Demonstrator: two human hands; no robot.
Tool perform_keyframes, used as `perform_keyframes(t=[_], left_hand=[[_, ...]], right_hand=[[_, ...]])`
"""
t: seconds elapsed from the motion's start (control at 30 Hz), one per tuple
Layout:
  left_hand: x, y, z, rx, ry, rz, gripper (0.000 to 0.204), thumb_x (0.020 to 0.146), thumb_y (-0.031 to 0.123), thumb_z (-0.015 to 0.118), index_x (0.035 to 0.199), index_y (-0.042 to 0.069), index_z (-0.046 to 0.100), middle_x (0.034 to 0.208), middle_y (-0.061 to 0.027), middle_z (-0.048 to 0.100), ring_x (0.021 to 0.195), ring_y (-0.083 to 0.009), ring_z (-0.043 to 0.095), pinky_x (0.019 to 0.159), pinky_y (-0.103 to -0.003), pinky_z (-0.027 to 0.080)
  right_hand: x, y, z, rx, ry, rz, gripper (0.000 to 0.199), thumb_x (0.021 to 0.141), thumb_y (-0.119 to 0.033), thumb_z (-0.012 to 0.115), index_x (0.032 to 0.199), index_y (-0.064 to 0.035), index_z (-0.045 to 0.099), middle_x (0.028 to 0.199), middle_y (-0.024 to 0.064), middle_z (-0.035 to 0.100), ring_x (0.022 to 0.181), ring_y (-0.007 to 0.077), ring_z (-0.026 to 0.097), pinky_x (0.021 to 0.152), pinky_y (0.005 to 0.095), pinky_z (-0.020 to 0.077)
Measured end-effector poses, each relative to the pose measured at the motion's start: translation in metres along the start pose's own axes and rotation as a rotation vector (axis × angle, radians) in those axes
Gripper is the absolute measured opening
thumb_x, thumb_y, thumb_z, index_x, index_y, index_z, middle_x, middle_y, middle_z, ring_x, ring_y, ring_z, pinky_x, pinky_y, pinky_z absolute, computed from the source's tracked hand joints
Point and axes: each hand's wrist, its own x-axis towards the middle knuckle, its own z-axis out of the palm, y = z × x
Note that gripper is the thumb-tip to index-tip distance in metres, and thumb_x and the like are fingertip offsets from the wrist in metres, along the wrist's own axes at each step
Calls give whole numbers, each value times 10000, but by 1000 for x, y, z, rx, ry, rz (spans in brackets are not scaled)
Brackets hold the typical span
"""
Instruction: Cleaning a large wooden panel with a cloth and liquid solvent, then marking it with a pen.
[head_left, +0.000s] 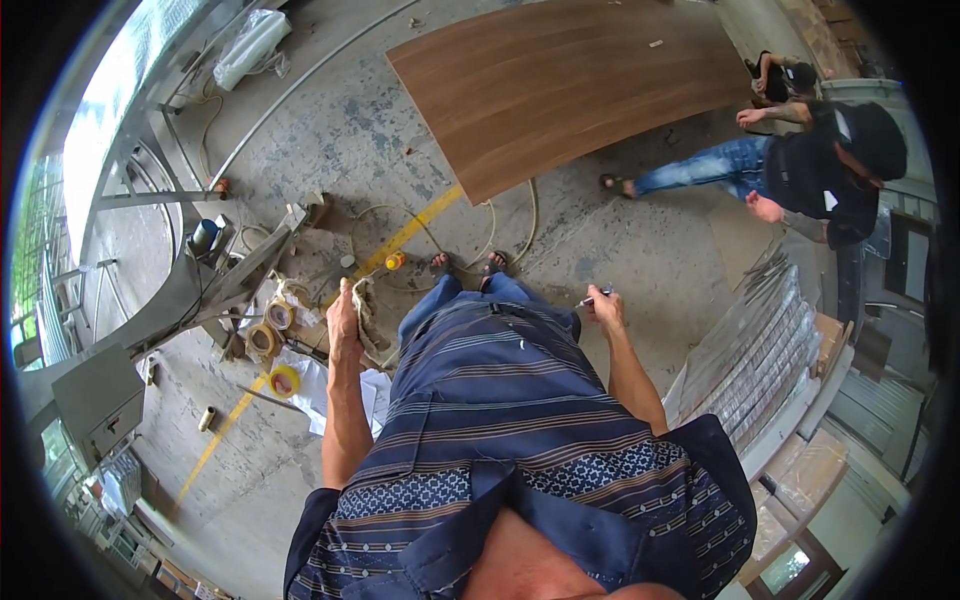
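My left hand [343, 315] is closed on a crumpled, dirty beige rag [366, 318] that hangs down beside my hip. On the other side, my right hand [607, 306] is closed around a slim, pen-like object [587, 301] with a pale tip; most of it is hidden in the fingers. Both arms hang at my sides while I stand on the concrete floor. Ahead of me, to the right, lies a large brown wood-grain board [570, 85], with its nearest corner just beyond my feet.
Tape rolls [262, 341] and papers [318, 386] crowd a surface at my left. A yellow bottle [396, 260] and a looping hose [535, 215] are near my feet. One person [825, 170] walks at the right; another [780, 78] crouches behind. Wrapped strips [745, 360] are stacked at right.
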Motion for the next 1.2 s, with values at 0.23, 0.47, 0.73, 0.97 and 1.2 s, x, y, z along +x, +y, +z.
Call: perform_keyframes(t=[0.23,0.47,0.73,0.97,1.2], left_hand=[[-1,-5,0,-77,-176,-1,450,915,420,632,1064,-5,619,923,-59,658,780,-163,629,683,-295,526],[-14,-5,11,9,-103,72,297,877,217,702,1062,2,615,865,-27,643,711,-103,592,632,-249,490],[-20,-7,23,-17,-88,90,212,907,188,606,984,-1,665,853,-15,639,748,-104,562,696,-259,459],[-20,-4,33,-58,-89,137,171,888,159,581,907,14,670,818,7,612,738,-92,534,690,-254,431],[-8,-5,34,-72,-75,165,145,880,154,565,849,41,652,800,23,585,735,-86,514,685,-258,430]], right_hand=[[-2,-13,7,13,-102,-45,326,845,-339,644,811,-18,683,741,76,677,629,168,640,546,321,535],[-18,-4,7,-77,-159,-60,320,808,-319,694,823,0,686,722,70,654,618,175,635,537,349,550],[-8,54,4,-92,-313,-10,321,780,-322,705,772,-7,647,690,74,630,606,181,621,517,341,509],[-44,32,1,-323,-301,-126,279,815,-245,649,760,28,634,703,96,637,603,226,620,498,389,482],[-38,49,7,-262,-341,-111,163,800,-36,563,853,91,650,718,218,632,612,354,634,469,447,441]])
